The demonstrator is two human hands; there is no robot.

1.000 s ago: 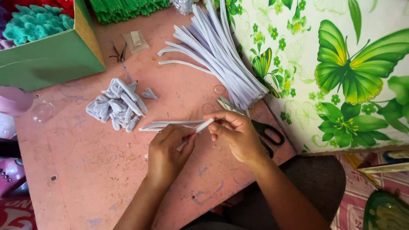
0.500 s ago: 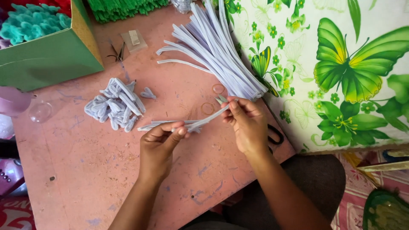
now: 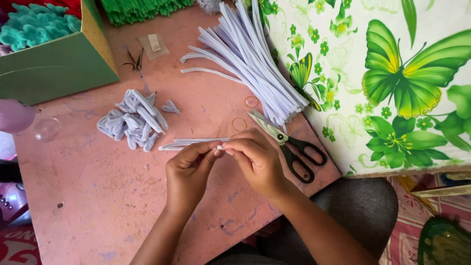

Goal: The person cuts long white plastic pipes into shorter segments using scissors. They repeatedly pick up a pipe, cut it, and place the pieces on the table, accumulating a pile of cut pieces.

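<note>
With both grips, left hand and right hand, pinching the folded white pipe cleaner at its right end, you seem mid-fold; next, press the bend tight, pile of folded pieces at ten o'clock.

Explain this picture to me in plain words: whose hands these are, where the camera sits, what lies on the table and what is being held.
The camera is worn on a person's head and looks down at their own two bare hands; no machine is involved. The left hand and the right hand meet, pinching the end of a few pale lilac pipe cleaners that lie across the pink table. Beside the right hand lie black-handled scissors. Behind them lies a long bundle of pipe cleaners, and to the left a heap of folded pieces. A green box stands at the far left corner.
</note>
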